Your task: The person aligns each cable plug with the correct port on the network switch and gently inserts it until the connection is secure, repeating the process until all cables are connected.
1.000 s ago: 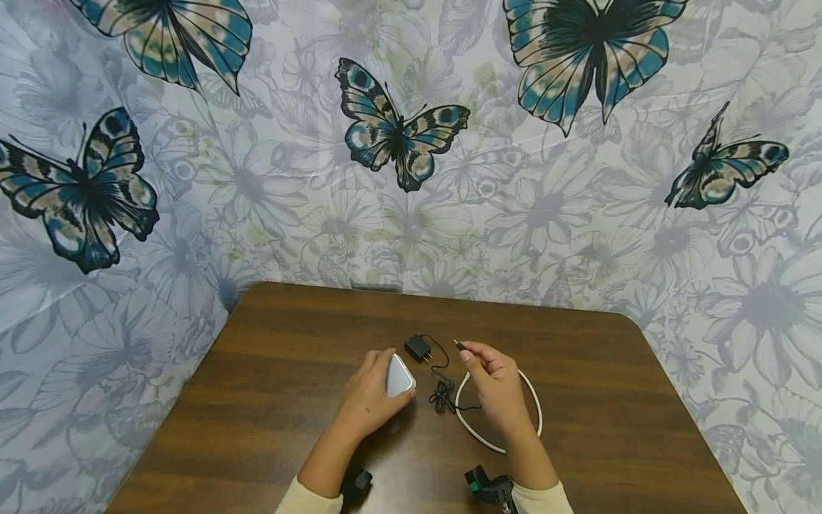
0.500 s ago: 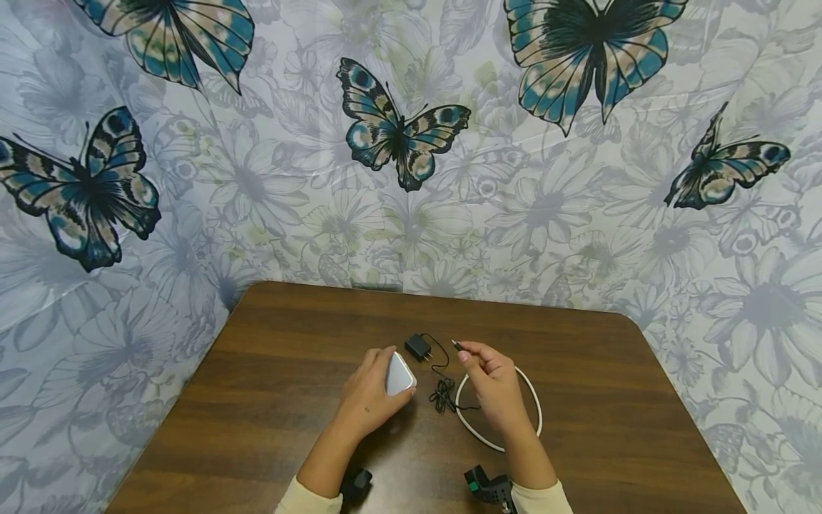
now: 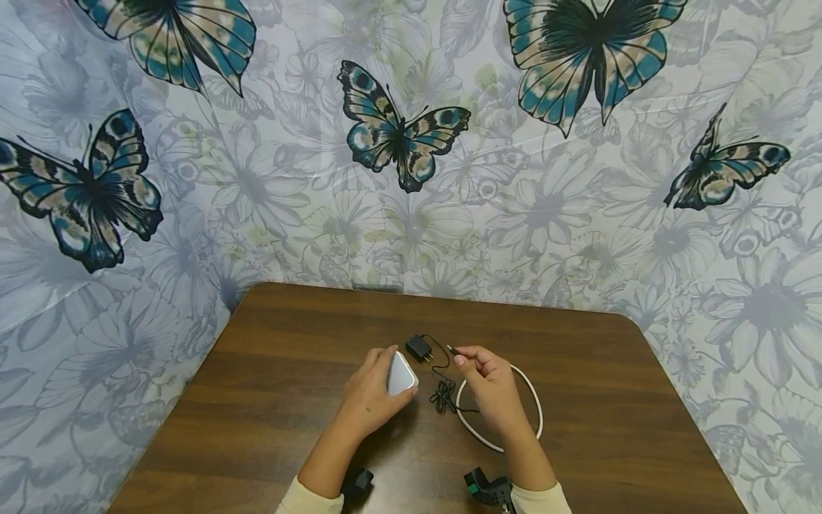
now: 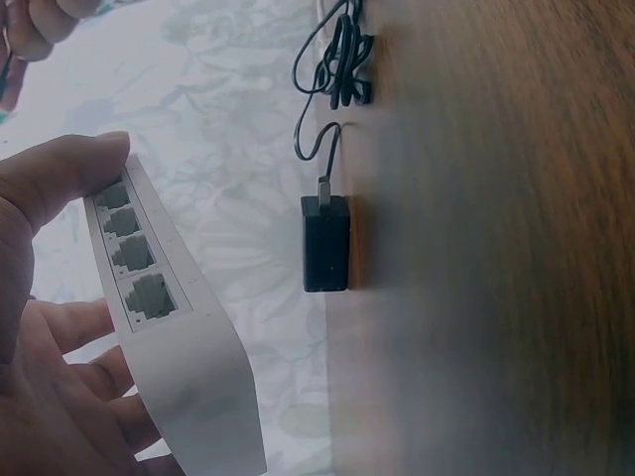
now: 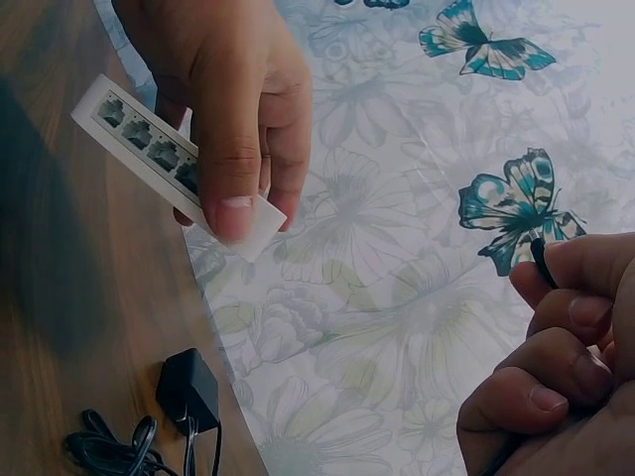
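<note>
Head view: butterfly-print backdrop [image 3: 411, 232] at 12 o'clock, behind the wooden surface [image 3: 610, 414]. White cable [image 3: 540, 408] looped on it, 3 o'clock of centre. Left-hand grip [image 3: 371, 394] and, at its 3 o'clock, right-hand grip [image 3: 491, 385], both occupied. White box [image 3: 401, 375], tilted, row of ports [image 4: 132, 250] along one side, clasped by the left, at its 2 o'clock. From the box: coiled black cord [image 3: 443, 397] at 4, black adapter [image 3: 418, 348] at 1. Black plug [image 5: 542, 263] pinched in the right, box's 2 o'clock.

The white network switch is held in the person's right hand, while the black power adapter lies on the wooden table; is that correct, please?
Not quite: the head view shows the white network switch in the left hand, not the right hand. The black power adapter does lie on the wooden table.
</note>
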A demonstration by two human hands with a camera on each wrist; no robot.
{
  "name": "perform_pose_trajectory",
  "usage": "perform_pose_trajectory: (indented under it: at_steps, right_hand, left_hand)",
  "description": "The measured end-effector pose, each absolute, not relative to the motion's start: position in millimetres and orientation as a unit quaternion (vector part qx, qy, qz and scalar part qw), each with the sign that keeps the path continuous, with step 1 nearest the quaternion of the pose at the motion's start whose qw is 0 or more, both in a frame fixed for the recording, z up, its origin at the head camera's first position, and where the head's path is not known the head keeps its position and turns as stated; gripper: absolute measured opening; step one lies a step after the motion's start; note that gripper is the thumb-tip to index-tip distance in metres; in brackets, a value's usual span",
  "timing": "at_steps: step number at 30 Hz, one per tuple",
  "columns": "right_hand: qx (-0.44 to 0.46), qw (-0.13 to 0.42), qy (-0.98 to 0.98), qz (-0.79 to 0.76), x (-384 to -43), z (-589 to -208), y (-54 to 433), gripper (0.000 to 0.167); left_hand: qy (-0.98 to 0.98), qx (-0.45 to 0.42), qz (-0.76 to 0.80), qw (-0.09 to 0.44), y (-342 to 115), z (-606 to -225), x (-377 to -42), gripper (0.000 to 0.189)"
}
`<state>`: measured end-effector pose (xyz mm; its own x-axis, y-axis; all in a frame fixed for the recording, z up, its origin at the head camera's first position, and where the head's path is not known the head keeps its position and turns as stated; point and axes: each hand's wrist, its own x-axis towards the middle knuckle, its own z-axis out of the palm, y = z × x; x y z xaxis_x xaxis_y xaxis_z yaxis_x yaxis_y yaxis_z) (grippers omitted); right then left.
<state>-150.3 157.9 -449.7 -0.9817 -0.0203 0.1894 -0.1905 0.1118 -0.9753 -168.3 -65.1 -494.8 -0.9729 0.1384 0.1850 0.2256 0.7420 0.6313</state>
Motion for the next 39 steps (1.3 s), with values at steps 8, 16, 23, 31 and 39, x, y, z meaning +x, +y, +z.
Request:
perform_pose_trajectory:
  at_steps: [8, 16, 23, 31, 39]
  right_hand:
    - [0.090, 0.068, -0.745, 0.658, -149.9, -451.8, 156.0, 0.022]
    - [0.099, 0.067, -0.756, 0.644, -147.5, -451.7, 151.7, 0.017]
    - [0.119, 0.059, -0.767, 0.628, -146.7, -452.6, 150.0, 0.018]
    - [0.129, 0.041, -0.779, 0.612, -147.3, -456.5, 150.0, 0.021]
    - [0.154, 0.032, -0.780, 0.606, -149.0, -458.5, 149.0, 0.019]
  left_hand:
    - [-0.928, -0.101, -0.351, 0.072, -64.8, -493.1, -168.1, 0.084]
    - [-0.925, -0.107, -0.356, 0.073, -65.3, -490.9, -166.3, 0.085]
    - [-0.924, -0.115, -0.357, 0.075, -65.0, -489.2, -164.0, 0.084]
    - [-0.923, -0.122, -0.356, 0.076, -63.3, -485.5, -163.0, 0.084]
    - [-0.921, -0.127, -0.358, 0.084, -61.5, -487.4, -164.0, 0.084]
